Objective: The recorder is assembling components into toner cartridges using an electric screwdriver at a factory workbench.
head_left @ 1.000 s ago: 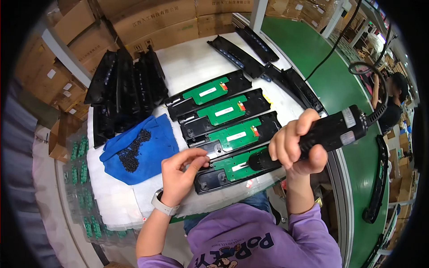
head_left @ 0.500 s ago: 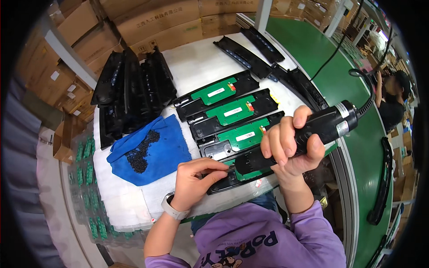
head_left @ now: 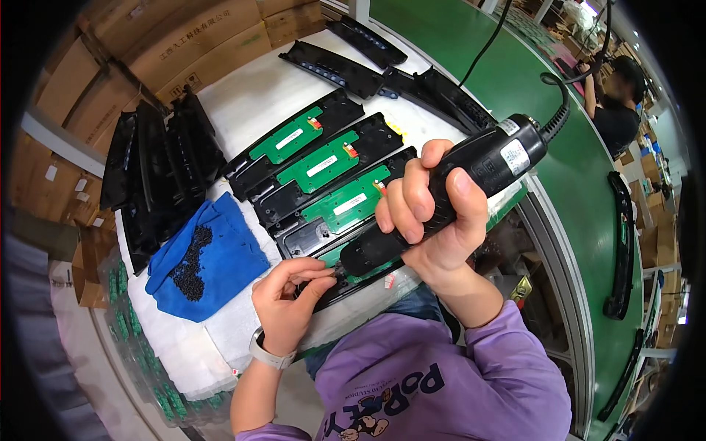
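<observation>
My right hand is wrapped round a black electric screwdriver, whose nose points down and left. At that nose, the thumb and forefinger of my left hand are pinched together. Whatever lies between them is too small to make out. Both hands are over the nearest black housing, whose green circuit board is mostly hidden under the screwdriver. Behind it lie more black housings, each with a green circuit board bearing a white label. Left of them, small black screws are heaped on a blue cloth.
Several black housings stand stacked at the left, and others lie at the back of the white-covered table. A green conveyor runs along the right. The screwdriver's cord rises there. A person works farther off.
The view has turned, so the table's things appear shifted left. The screwdriver's nose has come down to my left fingertips, which stay pinched at the nearest housing.
</observation>
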Tool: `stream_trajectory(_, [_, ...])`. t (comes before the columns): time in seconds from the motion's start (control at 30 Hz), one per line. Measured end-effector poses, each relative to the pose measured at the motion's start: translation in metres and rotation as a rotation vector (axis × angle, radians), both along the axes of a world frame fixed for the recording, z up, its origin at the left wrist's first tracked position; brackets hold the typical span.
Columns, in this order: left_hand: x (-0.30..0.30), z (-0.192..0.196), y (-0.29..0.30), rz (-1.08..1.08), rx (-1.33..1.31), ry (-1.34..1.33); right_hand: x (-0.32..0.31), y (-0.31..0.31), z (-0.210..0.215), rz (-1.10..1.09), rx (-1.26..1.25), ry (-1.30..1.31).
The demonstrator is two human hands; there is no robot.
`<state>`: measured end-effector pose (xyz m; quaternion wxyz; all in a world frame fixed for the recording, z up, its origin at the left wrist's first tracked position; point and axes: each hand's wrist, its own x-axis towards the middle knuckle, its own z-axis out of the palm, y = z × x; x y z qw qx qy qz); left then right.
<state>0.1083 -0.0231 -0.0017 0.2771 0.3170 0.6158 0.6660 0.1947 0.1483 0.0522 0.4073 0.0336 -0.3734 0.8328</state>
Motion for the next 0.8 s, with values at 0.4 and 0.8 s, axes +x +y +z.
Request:
stream_trajectory(0.4, [-0.006,0.01,0.009,-0.109,-0.113,0.898,0.015,0.055,0.006,0.034,0.214,0.033])
stream_trajectory(0.8, [-0.001,0.005,0.013,-0.218,-0.278,1.104,0.019,0.074,0.003,-0.07,0.332,-0.157])
